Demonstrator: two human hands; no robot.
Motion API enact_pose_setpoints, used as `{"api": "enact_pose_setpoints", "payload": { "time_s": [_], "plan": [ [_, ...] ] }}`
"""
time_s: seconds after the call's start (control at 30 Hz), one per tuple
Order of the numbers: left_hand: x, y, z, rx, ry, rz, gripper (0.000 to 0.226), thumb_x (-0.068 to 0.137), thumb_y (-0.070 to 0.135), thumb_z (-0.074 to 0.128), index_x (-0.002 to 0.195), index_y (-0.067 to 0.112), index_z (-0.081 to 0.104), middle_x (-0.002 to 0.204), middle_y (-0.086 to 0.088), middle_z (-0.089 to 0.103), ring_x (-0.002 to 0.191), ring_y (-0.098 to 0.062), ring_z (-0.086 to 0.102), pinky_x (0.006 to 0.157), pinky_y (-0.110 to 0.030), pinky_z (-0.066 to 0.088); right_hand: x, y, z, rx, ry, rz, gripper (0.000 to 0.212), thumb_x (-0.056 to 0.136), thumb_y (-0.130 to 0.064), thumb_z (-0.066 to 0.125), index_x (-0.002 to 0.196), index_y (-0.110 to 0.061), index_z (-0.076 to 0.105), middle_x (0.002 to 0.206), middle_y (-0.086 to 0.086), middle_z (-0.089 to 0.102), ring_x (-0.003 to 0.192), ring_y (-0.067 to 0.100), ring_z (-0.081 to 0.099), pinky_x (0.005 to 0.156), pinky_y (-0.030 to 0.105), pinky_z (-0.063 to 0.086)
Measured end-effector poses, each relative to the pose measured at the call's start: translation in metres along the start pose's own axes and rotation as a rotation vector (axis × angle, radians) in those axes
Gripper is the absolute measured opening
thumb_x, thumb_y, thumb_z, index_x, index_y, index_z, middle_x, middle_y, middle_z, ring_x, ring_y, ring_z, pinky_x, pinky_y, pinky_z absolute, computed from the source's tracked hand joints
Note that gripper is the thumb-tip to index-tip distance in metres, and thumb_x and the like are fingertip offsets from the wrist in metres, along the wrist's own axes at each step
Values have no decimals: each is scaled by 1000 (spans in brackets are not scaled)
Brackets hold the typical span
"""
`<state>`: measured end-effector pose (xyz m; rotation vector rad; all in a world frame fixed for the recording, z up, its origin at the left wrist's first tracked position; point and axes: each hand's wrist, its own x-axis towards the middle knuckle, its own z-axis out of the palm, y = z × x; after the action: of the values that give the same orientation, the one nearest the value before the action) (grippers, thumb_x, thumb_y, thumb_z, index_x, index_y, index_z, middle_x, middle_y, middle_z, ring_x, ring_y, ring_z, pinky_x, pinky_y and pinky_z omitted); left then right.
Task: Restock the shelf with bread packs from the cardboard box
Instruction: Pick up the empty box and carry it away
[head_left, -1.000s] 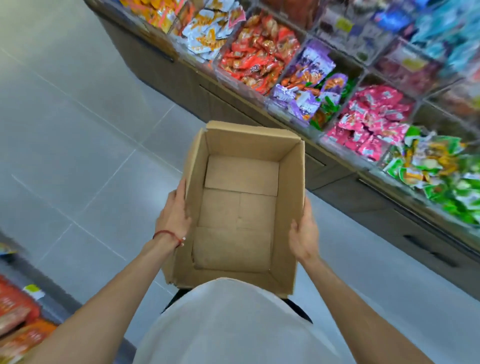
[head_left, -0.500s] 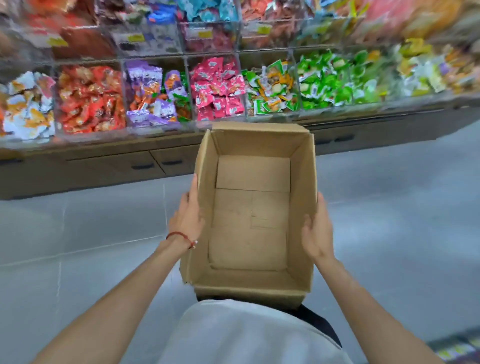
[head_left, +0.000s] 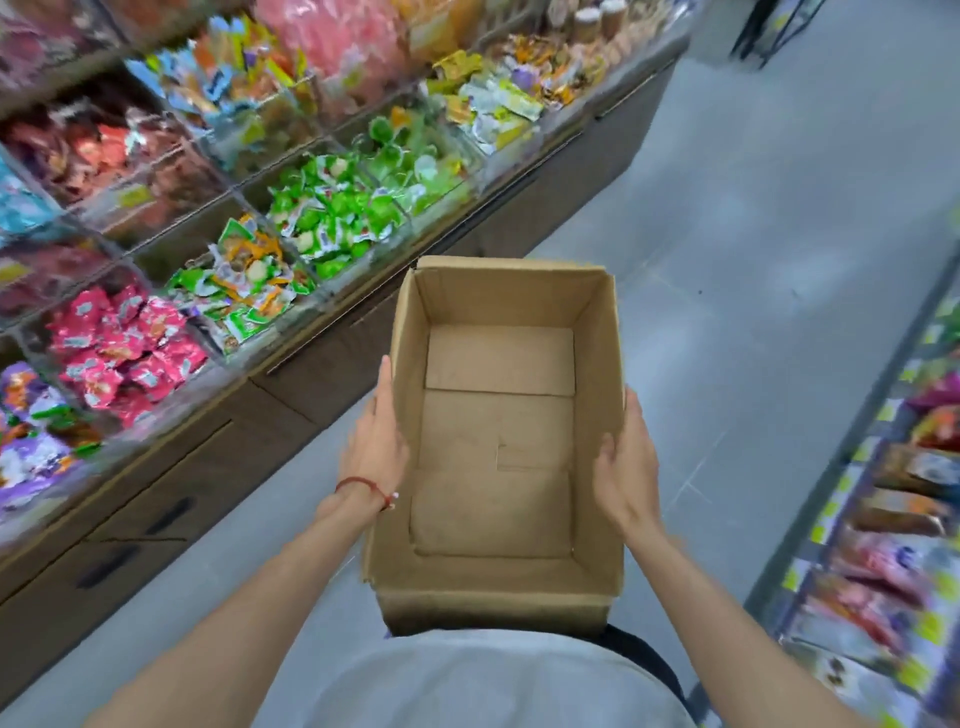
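Cardboard box (head_left: 602, 332) open-topped, left hand (head_left: 375, 448) and right hand (head_left: 626, 467) fingers flat, pressed against its sides

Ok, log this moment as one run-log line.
cardboard box: empty, carried | left hand: flat on left wall | right hand: on right wall | snack bins: left side

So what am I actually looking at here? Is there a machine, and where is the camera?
There is no machine. A person wears one wide-angle camera on the head, looking forward and down, so you see their own arms. The left hand and right hand press against the two sides of an open cardboard box, carrying it above the grey floor. The box is empty: no bread packs show inside. On the left, a display counter holds bins of colourful wrapped snacks. A blurred shelf of packets runs along the right.
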<state>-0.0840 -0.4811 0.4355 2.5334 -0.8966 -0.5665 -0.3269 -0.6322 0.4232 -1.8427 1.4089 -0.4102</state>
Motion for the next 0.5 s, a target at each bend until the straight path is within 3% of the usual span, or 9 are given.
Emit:
{"api": "enact_pose_setpoints", "payload": {
  "time_s": [0.13, 0.33, 0.5],
  "plan": [
    [34, 80, 26, 87, -21, 37, 106, 86, -8, 51, 155, 37, -16, 117, -14, 56, 84, -34, 58, 69, -42, 44, 49, 20, -51, -1, 17, 39, 70, 102, 2, 35, 164, -22, 12, 167, 1, 27, 150, 20, 30, 112, 19, 19],
    [89, 175, 53, 106, -6, 89, 90, 94, 12, 48, 155, 38, -13, 133, -14, 54, 97, -41, 61, 73, -43, 42, 132, 33, -107, 13, 36, 67, 74, 104, -14, 43, 163, -30, 2, 169, -1, 23, 151, 26, 32, 120, 39, 26],
    [159, 251, 74, 83, -10, 117, 85, 99, 28, 49, 156, 37, -12, 145, -11, 48, 105, -41, 61, 79, -45, 43, 217, 36, -142, 30, 54, 98, 78, 105, -23, 46, 163, -34, -5, 171, -5, 14, 155, 23, 23, 121, 39, 21]
  ]
}}
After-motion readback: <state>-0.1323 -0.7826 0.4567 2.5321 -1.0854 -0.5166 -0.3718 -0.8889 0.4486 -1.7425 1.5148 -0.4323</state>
